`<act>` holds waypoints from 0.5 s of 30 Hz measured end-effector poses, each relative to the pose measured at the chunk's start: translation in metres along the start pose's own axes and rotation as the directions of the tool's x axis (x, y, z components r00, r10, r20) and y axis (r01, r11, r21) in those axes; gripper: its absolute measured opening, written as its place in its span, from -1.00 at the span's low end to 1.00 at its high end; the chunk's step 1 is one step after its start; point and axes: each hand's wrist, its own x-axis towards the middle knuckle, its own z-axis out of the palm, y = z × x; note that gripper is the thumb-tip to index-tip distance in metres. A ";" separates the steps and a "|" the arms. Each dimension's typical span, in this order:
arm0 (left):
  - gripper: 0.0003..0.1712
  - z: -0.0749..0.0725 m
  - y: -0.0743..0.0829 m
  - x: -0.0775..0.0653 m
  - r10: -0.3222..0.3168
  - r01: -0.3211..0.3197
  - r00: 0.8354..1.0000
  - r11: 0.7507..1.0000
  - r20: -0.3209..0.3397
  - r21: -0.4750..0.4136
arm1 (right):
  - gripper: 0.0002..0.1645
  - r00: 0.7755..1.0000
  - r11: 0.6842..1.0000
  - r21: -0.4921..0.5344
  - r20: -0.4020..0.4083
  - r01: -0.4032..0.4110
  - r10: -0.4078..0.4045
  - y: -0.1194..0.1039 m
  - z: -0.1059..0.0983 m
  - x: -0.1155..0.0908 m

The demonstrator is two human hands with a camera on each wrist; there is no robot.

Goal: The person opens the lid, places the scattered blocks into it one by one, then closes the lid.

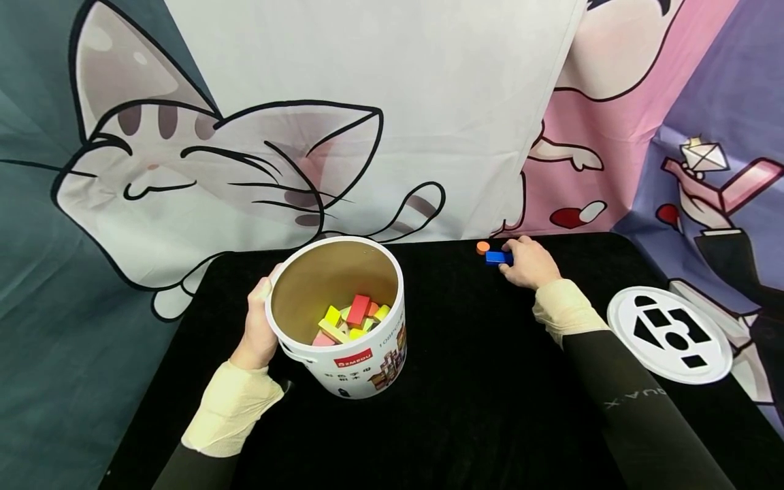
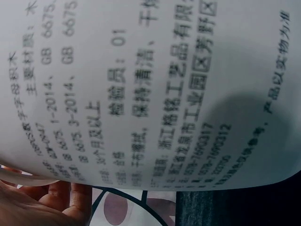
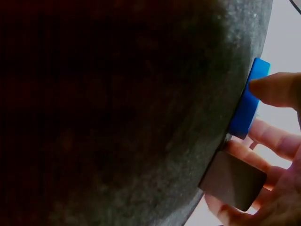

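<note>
My left hand (image 1: 258, 332) holds a white printed bucket (image 1: 333, 354) by its left side, tilted so its inside shows. Red, yellow, orange and pink blocks (image 1: 358, 311) lie at its bottom. In the left wrist view, printed text on the bucket wall (image 2: 141, 94) fills most of the picture, with the left fingers below. Far back on the table, my right hand (image 1: 531, 264) has thumb and fingers around a blue block (image 3: 249, 99). A grey-brown block (image 3: 233, 181) shows against the other fingers in the right wrist view. An orange round block (image 1: 482, 248) lies just left of the blue one.
A black cloth covers the table (image 1: 465, 381). At the right lies a white round lid (image 1: 625, 316) with cut-out shapes. Cartoon-printed curtains (image 1: 429, 88) hang right behind the table's back edge.
</note>
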 end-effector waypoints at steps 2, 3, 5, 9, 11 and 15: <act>-0.47 0.000 0.000 0.000 -0.006 0.006 1.000 1.000 -0.005 0.003 | -0.42 1.000 1.000 0.001 0.009 -0.013 0.013 0.002 -0.001 -0.001; -0.47 0.000 0.000 0.001 -0.006 0.007 1.000 1.000 -0.009 0.005 | -0.42 1.000 1.000 -0.002 0.010 -0.018 0.018 0.003 -0.002 -0.002; -0.47 0.000 -0.001 0.001 -0.007 0.007 1.000 1.000 -0.018 0.009 | -0.45 1.000 1.000 -0.005 0.007 -0.026 0.026 0.004 -0.004 -0.004; -0.46 -0.001 -0.001 0.000 -0.010 0.010 1.000 1.000 -0.020 0.012 | -0.47 0.999 0.999 -0.020 -0.004 -0.046 0.046 0.007 -0.005 -0.007; -0.45 -0.001 -0.002 0.000 -0.011 0.012 1.000 1.000 -0.015 0.010 | -0.47 0.999 0.998 -0.025 -0.011 -0.052 0.052 0.007 -0.006 -0.008; -0.43 -0.001 -0.001 0.000 -0.005 0.006 1.000 1.000 -0.010 0.015 | -0.48 0.998 0.997 -0.040 -0.030 -0.064 0.063 0.010 -0.007 -0.009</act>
